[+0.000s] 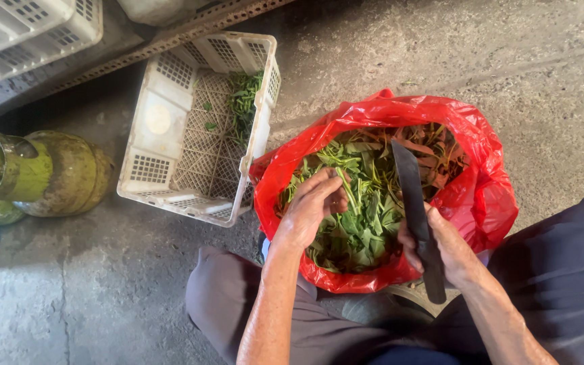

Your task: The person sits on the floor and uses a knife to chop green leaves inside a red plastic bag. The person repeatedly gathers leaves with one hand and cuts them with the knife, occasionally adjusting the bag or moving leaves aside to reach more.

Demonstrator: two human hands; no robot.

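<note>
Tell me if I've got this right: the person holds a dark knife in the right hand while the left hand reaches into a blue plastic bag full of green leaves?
Not quite: the bag is red, not blue, as the head view shows. The rest stands: the right hand grips a dark knife, and the left hand reaches into the green leaves in the bag.

My forearms are bare, no sleeves or watch, and my left hand (311, 206) and right hand (441, 247) wear nothing. I wear grey-purple trousers.
</note>
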